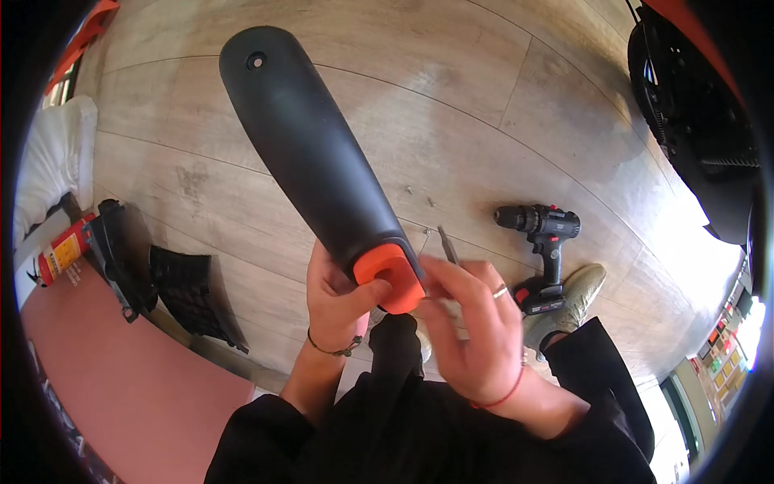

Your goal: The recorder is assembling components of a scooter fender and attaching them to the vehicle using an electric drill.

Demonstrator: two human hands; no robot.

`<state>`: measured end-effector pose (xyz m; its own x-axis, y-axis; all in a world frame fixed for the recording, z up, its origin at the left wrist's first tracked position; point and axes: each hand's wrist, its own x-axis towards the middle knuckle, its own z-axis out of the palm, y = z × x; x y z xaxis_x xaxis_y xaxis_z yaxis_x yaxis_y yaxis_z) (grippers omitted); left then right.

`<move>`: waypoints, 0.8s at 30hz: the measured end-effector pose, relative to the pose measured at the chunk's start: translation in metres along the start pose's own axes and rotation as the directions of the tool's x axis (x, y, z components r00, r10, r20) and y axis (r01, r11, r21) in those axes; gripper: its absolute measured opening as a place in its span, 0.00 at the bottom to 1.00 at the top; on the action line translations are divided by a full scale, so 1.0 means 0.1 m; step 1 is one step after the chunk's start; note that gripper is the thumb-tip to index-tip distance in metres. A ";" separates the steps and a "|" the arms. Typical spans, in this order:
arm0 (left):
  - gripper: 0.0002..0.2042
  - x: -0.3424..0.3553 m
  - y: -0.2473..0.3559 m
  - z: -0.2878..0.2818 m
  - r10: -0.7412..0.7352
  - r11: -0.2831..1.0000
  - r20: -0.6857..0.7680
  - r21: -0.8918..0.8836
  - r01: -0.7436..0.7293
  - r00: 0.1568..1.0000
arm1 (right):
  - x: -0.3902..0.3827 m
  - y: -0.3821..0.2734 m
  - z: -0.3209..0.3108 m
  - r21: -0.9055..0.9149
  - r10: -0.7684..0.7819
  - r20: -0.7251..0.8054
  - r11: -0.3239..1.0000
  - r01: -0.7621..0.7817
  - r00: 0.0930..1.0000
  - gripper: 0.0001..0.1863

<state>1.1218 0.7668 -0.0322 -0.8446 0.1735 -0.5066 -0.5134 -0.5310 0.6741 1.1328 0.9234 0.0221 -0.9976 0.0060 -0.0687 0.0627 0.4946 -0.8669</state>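
A long black mudguard (310, 145) with a round hole near its far end slants up and to the left over the floor. An orange-red piece (375, 270), like a tail light, caps its near end. My left hand (334, 298) is closed round that end, its thumb pressed on the orange piece. Beside it my right hand (480, 331), slightly blurred, has its fingertips at the mudguard's right edge. A thin dark metal rod (448, 244), maybe a screwdriver bit, sticks up from between its fingers. Whether those fingers also grip the mudguard is hidden.
On the wooden floor lie a black cordless drill (547, 246), beside my shoe (584, 292), and several small screws (432, 203). Black plastic parts (189, 290) and a red canister (64, 252) are at the left by a pink surface (121, 371). A black wheeled machine (685, 113) stands far right.
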 end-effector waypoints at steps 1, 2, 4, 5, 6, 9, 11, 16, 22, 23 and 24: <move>0.32 -0.01 0.00 -0.03 0.010 1.000 0.036 0.023 -0.011 0.999 | -0.01 -0.01 -0.07 0.002 -0.002 0.000 1.000 0.002 1.000 0.21; 0.32 -0.03 0.02 -0.02 0.012 1.000 0.034 0.025 -0.013 0.999 | 0.00 -0.03 -0.14 0.084 -0.034 0.086 0.996 0.027 0.996 0.20; 0.32 -0.05 0.06 0.04 0.003 1.000 0.062 0.030 -0.005 0.998 | -0.01 -0.08 -0.20 0.162 -0.077 0.174 0.986 0.048 0.982 0.17; 0.32 -0.04 0.06 0.06 0.003 1.000 0.066 0.028 -0.005 0.998 | -0.04 -0.12 -0.16 0.159 -0.076 0.172 0.986 0.049 0.982 0.17; 0.31 -0.04 0.05 0.08 0.012 1.000 0.077 -0.008 -0.012 0.997 | -0.06 -0.18 -0.09 0.208 0.014 0.040 0.978 -0.022 0.999 0.16; 0.31 -0.05 0.06 0.14 0.016 0.999 0.069 -0.036 -0.014 0.998 | -0.04 -0.16 -0.12 0.185 0.052 -0.051 0.982 -0.042 0.997 0.14; 0.30 -0.07 0.07 0.15 0.012 1.000 0.045 -0.024 -0.010 0.999 | 0.00 -0.13 -0.13 0.111 -0.005 -0.008 0.994 0.006 1.000 0.14; 0.28 -0.10 0.09 0.16 0.017 1.000 0.039 -0.022 -0.017 0.999 | 0.08 -0.07 -0.11 -0.023 -0.183 -0.060 0.983 0.181 0.981 0.14; 0.28 -0.11 0.12 0.19 0.010 0.999 0.064 -0.038 -0.008 0.998 | 0.12 -0.07 -0.11 -0.099 -0.246 -0.047 0.966 0.240 0.968 0.16; 0.28 -0.11 0.11 0.19 0.010 0.999 0.063 -0.039 -0.007 0.998 | 0.12 -0.07 -0.12 -0.099 -0.245 -0.045 0.966 0.240 0.968 0.16; 0.28 -0.10 0.11 0.20 0.022 1.000 0.079 -0.023 -0.020 0.997 | 0.13 -0.09 -0.14 -0.121 -0.244 -0.025 0.963 0.240 0.969 0.14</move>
<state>1.1214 0.7755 -0.0091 -0.8650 0.2267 -0.4478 -0.4927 -0.5530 0.6718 1.1189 0.9312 0.0363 -0.9831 -0.0933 0.1573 -0.1820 0.5833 -0.7916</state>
